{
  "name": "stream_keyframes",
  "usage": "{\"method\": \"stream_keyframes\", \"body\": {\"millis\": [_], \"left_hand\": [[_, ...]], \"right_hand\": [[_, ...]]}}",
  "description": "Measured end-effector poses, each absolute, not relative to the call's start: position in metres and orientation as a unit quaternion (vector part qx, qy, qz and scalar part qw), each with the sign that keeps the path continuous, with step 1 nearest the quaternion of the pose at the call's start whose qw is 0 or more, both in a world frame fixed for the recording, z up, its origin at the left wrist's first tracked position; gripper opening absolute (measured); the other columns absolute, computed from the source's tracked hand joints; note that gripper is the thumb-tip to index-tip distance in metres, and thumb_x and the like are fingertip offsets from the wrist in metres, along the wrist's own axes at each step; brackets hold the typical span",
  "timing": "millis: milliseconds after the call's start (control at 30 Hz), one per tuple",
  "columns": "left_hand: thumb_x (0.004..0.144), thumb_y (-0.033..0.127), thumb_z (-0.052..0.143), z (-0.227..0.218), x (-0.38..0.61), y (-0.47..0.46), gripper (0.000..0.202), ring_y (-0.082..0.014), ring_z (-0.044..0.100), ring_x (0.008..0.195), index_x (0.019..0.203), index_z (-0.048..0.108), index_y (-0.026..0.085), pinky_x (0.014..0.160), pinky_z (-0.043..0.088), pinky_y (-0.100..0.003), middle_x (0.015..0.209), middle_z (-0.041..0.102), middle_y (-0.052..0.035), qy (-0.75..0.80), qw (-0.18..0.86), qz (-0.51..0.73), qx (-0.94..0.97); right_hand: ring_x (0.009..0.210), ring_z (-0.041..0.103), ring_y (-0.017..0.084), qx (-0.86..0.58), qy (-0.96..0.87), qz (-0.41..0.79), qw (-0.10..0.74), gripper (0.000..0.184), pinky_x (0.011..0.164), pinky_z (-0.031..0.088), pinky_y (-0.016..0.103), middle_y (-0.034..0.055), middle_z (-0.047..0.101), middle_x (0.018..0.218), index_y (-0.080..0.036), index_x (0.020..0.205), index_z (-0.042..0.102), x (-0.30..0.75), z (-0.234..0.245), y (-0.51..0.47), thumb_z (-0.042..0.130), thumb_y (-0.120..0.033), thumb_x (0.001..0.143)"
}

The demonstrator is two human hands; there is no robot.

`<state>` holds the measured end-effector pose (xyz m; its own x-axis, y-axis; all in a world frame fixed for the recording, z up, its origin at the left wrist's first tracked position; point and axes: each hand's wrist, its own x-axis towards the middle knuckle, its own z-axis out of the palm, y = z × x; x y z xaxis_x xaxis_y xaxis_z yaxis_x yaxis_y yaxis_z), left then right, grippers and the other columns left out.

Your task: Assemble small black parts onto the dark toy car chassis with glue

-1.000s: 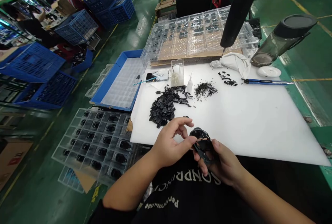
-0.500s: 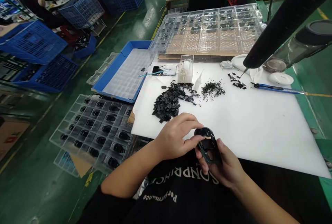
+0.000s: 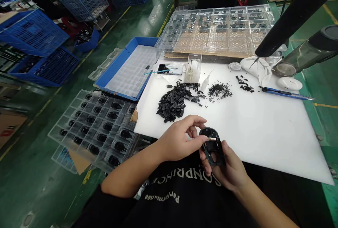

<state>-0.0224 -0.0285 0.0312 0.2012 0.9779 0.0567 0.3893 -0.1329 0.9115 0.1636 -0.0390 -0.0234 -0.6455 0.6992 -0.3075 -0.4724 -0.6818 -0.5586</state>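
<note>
My right hand [image 3: 229, 168] is wrapped round a glossy black plastic shell [image 3: 211, 154], shaped like a computer mouse cover with an opening in it. The shell is tilted up in front of my shirt, at the near edge of the white work board [image 3: 264, 126]. My left hand [image 3: 183, 136] reaches the shell's left side, fingers curled, the thumb tip at a narrow pale strip [image 3: 211, 139] on it. Whether the thumb grips that strip or only touches it is unclear. A heap of flat black pieces [image 3: 171, 105] lies just beyond my left hand.
Tiny black parts [image 3: 219, 91], a white dropper bottle [image 3: 206, 82], a clear box [image 3: 193, 69] and a blue cutter [image 3: 286, 93] lie on the board. Left stand a blue tray [image 3: 132, 45] and a compartment tray of black shells [image 3: 99, 129]. A dark pole [image 3: 293, 20] slants in from upper right.
The view has shifted slightly. My left index finger has drawn back a little from the shell's top, while the thumb stays by the pale strip. My right hand keeps its hold.
</note>
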Motion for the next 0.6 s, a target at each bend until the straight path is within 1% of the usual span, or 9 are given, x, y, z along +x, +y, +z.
{"method": "stream_keyframes", "body": {"millis": [67,133,200,267,333,400,533,600], "left_hand": [[0.088,0.027,0.061,0.0331,-0.0246,-0.0300,0.037,-0.0100,0.058,0.076,0.124,0.052,0.020,0.075,0.053,-0.026,0.110,0.063,-0.0071,0.500,0.494,0.372,0.606],[0.088,0.025,0.061,0.0345,-0.0265,-0.0302,0.038,-0.0091,0.057,0.074,0.125,0.051,0.020,0.074,0.052,-0.025,0.110,0.062,-0.0071,0.481,0.511,0.394,0.594],[0.087,0.024,0.064,0.0349,-0.0280,-0.0290,0.035,-0.0099,0.055,0.074,0.120,0.054,0.020,0.076,0.052,-0.026,0.104,0.063,-0.0059,0.475,0.466,0.401,0.630],[0.085,0.024,0.066,0.0344,-0.0293,-0.0270,0.029,-0.0113,0.054,0.076,0.113,0.059,0.019,0.076,0.051,-0.027,0.099,0.062,-0.0056,0.465,0.399,0.400,0.682],[0.085,0.022,0.066,0.0331,-0.0302,-0.0248,0.023,-0.0121,0.054,0.077,0.107,0.061,0.017,0.074,0.052,-0.028,0.098,0.061,-0.0069,0.447,0.343,0.404,0.721],[0.085,0.020,0.064,0.0317,-0.0305,-0.0233,0.020,-0.0123,0.055,0.077,0.105,0.062,0.015,0.072,0.052,-0.027,0.100,0.060,-0.0085,0.433,0.305,0.412,0.741],[0.087,0.016,0.060,0.0294,-0.0294,-0.0239,0.017,-0.0144,0.058,0.083,0.104,0.062,0.013,0.073,0.053,-0.028,0.101,0.060,-0.0110,0.427,0.264,0.416,0.759],[0.087,0.019,0.061,0.0287,-0.0288,-0.0260,0.019,-0.0144,0.057,0.083,0.105,0.062,0.014,0.074,0.053,-0.028,0.102,0.061,-0.0109,0.442,0.273,0.412,0.749]], "right_hand": [[0.050,0.061,0.013,-0.259,-0.214,0.881,0.333,0.046,0.047,0.053,0.024,0.0075,0.068,0.079,-0.015,0.101,0.071,0.1627,-0.0224,-0.0392,0.052,-0.056,0.093],[0.050,0.060,0.013,-0.260,-0.209,0.883,0.330,0.047,0.047,0.053,0.023,0.0076,0.068,0.079,-0.015,0.101,0.072,0.1615,-0.0210,-0.0391,0.052,-0.056,0.092],[0.049,0.060,0.013,-0.262,-0.206,0.885,0.326,0.048,0.046,0.053,0.023,0.0076,0.068,0.079,-0.014,0.099,0.072,0.1605,-0.0195,-0.0392,0.051,-0.057,0.092],[0.049,0.060,0.013,-0.266,-0.206,0.885,0.322,0.048,0.046,0.053,0.023,0.0077,0.068,0.079,-0.014,0.096,0.072,0.1596,-0.0183,-0.0400,0.051,-0.057,0.093],[0.049,0.060,0.013,-0.268,-0.209,0.884,0.321,0.047,0.046,0.053,0.024,0.0076,0.068,0.079,-0.015,0.096,0.071,0.1589,-0.0178,-0.0412,0.050,-0.057,0.093],[0.049,0.060,0.014,-0.270,-0.211,0.883,0.320,0.045,0.046,0.053,0.025,0.0073,0.069,0.079,-0.016,0.097,0.071,0.1582,-0.0180,-0.0425,0.051,-0.057,0.093],[0.049,0.061,0.014,-0.275,-0.212,0.881,0.320,0.043,0.046,0.053,0.025,0.0069,0.069,0.078,-0.017,0.097,0.070,0.1568,-0.0181,-0.0438,0.053,-0.057,0.092],[0.048,0.060,0.014,-0.277,-0.212,0.881,0.319,0.045,0.045,0.053,0.024,0.0072,0.069,0.078,-0.016,0.093,0.071,0.1567,-0.0176,-0.0440,0.053,-0.058,0.091]]}}
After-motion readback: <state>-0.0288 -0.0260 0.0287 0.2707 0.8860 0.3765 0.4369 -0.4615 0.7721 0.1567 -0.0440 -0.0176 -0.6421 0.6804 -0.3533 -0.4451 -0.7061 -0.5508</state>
